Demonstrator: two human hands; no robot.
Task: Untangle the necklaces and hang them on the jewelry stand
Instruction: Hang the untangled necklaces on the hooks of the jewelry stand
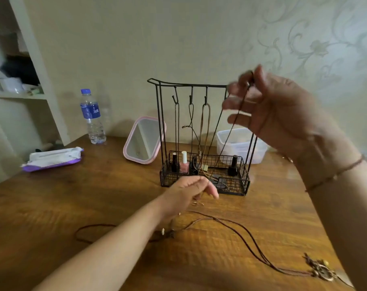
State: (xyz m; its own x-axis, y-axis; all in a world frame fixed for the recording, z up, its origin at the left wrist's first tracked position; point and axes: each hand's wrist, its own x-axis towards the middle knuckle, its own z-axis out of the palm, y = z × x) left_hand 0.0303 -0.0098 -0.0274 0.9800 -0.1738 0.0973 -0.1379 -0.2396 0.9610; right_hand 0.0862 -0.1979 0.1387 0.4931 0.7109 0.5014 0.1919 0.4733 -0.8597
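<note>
The right hand (268, 106) is raised at the right end of the jewelry stand's (199, 131) top bar, its grip narrow, thumb and fingers pinching a dark cord necklace (233, 127) near its top. From that grip the cord drops in two strands, slanting down and away toward the wire basket (244, 181) at the stand's foot. The hand is blurred, so exactly how the fingers lie on the cord cannot be told.

To the far side of the grip from the arm, three hooks on the bar each carry a hung necklace (205, 131), all dangling into the basket among small nail polish bottles (184, 164).

Well below the grip, the left hand (189, 192) hovers just above the wooden surface (94, 196) in front of the basket, fingers loosely curled; a thin strand seems to pass by its fingertips, but whether it holds it cannot be told. Under and beyond that hand a brown cord necklace with a metal pendant (321, 269) lies loose on the surface, trailing toward the near right corner.

Beyond the stand sit a pink-framed mirror (143, 141), a water bottle (92, 118), a clear plastic container (239, 143) and a pack of wipes (52, 158).
</note>
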